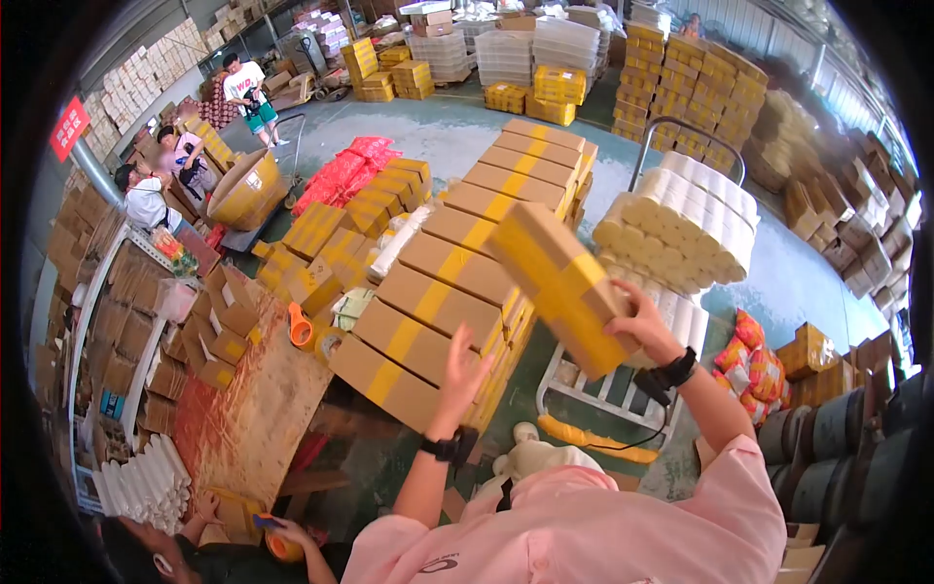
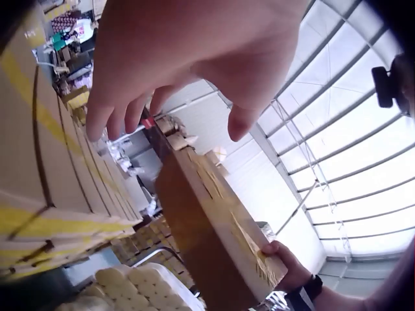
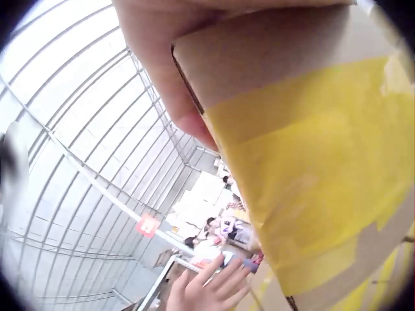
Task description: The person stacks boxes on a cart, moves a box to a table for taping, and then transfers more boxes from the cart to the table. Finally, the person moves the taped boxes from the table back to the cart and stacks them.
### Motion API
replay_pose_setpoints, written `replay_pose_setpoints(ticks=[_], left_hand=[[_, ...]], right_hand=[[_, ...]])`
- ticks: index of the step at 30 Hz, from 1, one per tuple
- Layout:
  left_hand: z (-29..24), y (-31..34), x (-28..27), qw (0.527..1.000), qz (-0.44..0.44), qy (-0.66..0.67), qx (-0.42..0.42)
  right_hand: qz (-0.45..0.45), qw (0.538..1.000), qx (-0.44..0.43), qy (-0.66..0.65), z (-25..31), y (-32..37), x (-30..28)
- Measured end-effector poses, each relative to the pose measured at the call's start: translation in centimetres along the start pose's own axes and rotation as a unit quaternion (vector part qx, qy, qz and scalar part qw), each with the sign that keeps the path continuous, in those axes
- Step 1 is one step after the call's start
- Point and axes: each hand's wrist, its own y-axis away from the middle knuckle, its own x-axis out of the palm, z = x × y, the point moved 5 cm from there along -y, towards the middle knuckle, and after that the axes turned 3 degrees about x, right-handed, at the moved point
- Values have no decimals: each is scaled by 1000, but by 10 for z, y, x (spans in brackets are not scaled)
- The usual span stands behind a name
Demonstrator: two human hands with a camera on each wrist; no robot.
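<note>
A long cardboard box (image 1: 556,282) with yellow tape is held up, tilted, by my right hand (image 1: 637,326), which grips its near end. In the right wrist view the taped end of the box (image 3: 311,162) fills much of the frame, with my thumb along its edge. My left hand (image 1: 462,375) is raised beside the box with spread fingers and holds nothing. The left wrist view shows this hand (image 2: 194,65) apart from the box (image 2: 214,227). Below both hands stands a large stack of taped cartons (image 1: 428,277), laid side by side in rows.
To the right, a cart (image 1: 593,389) bears packs of white rolls (image 1: 681,219). A worktable (image 1: 253,419) with an orange tape dispenser (image 1: 301,326) lies left. Someone at the lower left holds another dispenser (image 1: 282,545). Several people stand at the back left near a big carton (image 1: 248,190).
</note>
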Motion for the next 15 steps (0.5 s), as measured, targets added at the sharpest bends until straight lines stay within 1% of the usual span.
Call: replay_pose_setpoints(ticks=[2, 4, 6, 8, 10, 11, 12, 14, 15], left_hand=[[25, 0, -46, 996, -64, -52, 23], [45, 4, -92, 987, -127, -95, 25], [50, 11, -127, 962, -209, -177, -7], [58, 14, -157, 901, -277, -329, -55], [83, 14, -182, 839, -321, -434, -71], [93, 11, -188, 834, -327, -436, -89], [99, 7, -191, 828, -332, -438, -107], [102, -4, -188, 788, -338, -470, -209], [96, -9, -188, 771, -344, -489, -221]], right_hand=[[-58, 996, -49, 51, 1, -31, -36], [-114, 985, -90, 91, 8, -67, -72], [-159, 977, -106, 92, 16, -107, -107], [-192, 965, -117, 137, 35, -148, -135], [-246, 942, -133, 187, 43, -204, -168], [-231, 942, -143, 197, 52, -231, -178], [-243, 930, -153, 230, 58, -261, -191], [-264, 902, -169, 296, 68, -324, -214], [-278, 880, -173, 343, 77, -350, -218]])
